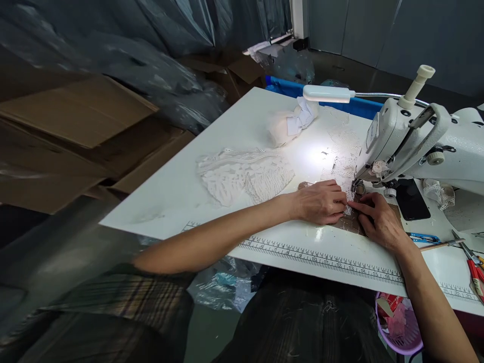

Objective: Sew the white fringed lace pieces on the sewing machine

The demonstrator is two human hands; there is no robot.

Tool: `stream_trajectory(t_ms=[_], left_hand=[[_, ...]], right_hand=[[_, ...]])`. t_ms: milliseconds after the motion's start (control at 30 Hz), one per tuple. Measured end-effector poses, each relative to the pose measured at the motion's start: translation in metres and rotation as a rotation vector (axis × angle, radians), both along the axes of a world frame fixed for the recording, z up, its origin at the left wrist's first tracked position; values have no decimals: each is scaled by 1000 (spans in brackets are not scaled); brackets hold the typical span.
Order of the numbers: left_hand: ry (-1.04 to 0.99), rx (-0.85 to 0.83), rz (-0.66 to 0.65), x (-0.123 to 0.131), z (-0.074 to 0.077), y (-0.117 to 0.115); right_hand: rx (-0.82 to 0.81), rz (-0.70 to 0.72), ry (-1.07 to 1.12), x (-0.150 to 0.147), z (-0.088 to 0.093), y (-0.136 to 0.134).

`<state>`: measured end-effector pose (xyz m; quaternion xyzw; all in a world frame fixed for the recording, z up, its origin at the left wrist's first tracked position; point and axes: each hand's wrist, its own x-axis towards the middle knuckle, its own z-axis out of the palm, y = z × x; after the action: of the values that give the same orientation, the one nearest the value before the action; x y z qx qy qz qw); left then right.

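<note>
A strip of white lace (342,169) lies on the bench (159,201), at the needle end of the sewing machine (385,128). Just in front of the machine, the left hand (324,202), fingers curled, touches the lace; the right hand (380,222) has forefinger and thumb near its edge. Whether either pinches it, I cannot tell. A lace pile (245,176) lies left of the machine.
</note>
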<state>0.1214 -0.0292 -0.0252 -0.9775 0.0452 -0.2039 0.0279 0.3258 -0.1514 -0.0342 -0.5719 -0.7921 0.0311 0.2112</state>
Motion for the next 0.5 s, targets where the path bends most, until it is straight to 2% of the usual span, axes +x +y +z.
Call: stream_trajectory(t_ms=[233,500], left_hand=[[14,-58,-45,5,2,7],[28,1,39,3,-1,6]], right_hand=[[-26,-57,-70,-5,6,1],[-77,-144,-142,-12,7,4]])
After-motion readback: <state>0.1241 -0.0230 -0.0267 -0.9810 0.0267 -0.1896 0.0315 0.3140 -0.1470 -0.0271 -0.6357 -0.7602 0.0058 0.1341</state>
